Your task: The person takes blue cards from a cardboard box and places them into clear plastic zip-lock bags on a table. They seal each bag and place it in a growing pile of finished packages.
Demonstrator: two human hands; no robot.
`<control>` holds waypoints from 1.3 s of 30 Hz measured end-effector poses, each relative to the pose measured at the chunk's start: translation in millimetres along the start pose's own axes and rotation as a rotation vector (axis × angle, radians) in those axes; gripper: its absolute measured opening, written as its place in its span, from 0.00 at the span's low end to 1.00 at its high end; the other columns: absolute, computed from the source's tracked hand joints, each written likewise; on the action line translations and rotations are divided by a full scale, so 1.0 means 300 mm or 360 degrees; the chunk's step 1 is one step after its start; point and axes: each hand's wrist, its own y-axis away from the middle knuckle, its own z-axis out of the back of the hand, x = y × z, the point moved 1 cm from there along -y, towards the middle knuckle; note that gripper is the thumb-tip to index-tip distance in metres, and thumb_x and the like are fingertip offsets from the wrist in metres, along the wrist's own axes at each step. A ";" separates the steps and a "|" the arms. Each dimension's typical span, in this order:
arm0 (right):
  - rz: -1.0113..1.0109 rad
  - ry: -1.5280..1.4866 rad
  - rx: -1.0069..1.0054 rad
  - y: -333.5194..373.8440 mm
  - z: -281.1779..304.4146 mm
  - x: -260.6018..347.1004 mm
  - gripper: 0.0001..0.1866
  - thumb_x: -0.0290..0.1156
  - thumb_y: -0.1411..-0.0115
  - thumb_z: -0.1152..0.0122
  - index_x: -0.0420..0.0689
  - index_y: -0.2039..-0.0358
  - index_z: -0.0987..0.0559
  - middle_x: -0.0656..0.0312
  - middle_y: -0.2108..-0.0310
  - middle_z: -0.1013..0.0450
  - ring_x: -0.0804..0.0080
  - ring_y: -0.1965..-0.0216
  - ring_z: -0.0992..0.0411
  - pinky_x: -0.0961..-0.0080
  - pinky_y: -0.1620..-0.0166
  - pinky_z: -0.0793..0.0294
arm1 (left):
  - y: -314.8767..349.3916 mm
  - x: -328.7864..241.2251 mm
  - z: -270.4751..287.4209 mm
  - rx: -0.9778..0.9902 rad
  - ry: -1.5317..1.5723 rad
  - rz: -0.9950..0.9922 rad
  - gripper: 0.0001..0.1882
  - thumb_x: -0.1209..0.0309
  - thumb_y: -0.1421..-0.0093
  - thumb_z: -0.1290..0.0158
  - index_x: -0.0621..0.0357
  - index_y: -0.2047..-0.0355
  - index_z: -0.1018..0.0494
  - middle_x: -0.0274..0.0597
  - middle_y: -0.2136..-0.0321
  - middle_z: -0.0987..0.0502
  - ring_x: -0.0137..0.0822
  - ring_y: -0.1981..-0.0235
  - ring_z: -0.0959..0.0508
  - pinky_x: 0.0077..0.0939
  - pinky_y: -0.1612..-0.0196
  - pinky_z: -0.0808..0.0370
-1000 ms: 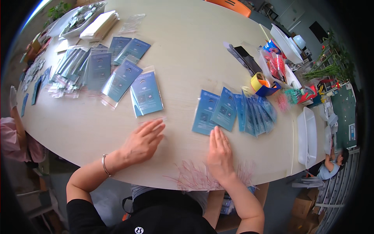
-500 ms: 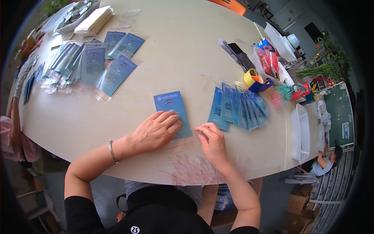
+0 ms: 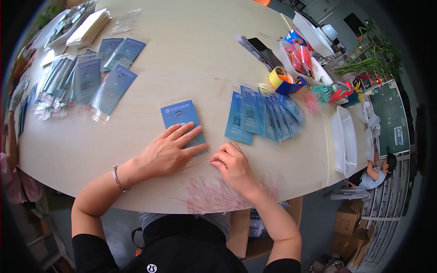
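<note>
A blue printed card (image 3: 178,113) lies in a clear zip bag in front of me, its red seal line (image 3: 195,164) running along the near end. My left hand (image 3: 170,149) rests flat over the lower half of the card, fingers spread, and covers part of it. At the right end of the seal line, my right hand (image 3: 231,164) has thumb and forefinger pinched together on the bag's corner. Thin red-tinged strips (image 3: 209,193) lie in a loose heap by the table's near edge, below my right hand.
Fanned bagged blue cards (image 3: 266,116) lie to the right; more bagged cards (image 3: 86,79) are piled at the left. Tape rolls (image 3: 281,78), a phone (image 3: 264,51) and a white tray (image 3: 342,141) stand along the right side. A co-worker (image 3: 378,173) sits beyond.
The view has shifted, so the table things sit further left. My right hand has come to the bag's near corner and pinches it; the left fingers have spread wider over the card.
</note>
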 end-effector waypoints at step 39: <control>-0.0398 0.0259 -0.0185 0.064 0.192 0.032 0.10 0.21 0.50 0.32 0.41 0.66 0.21 0.58 0.69 0.29 0.58 0.62 0.28 0.62 0.59 0.28 | 0.000 0.009 0.016 0.0137 0.0078 0.0114 0.28 0.64 0.34 0.50 0.53 0.35 0.39 0.50 0.32 0.42 0.49 0.29 0.46 0.46 0.29 0.49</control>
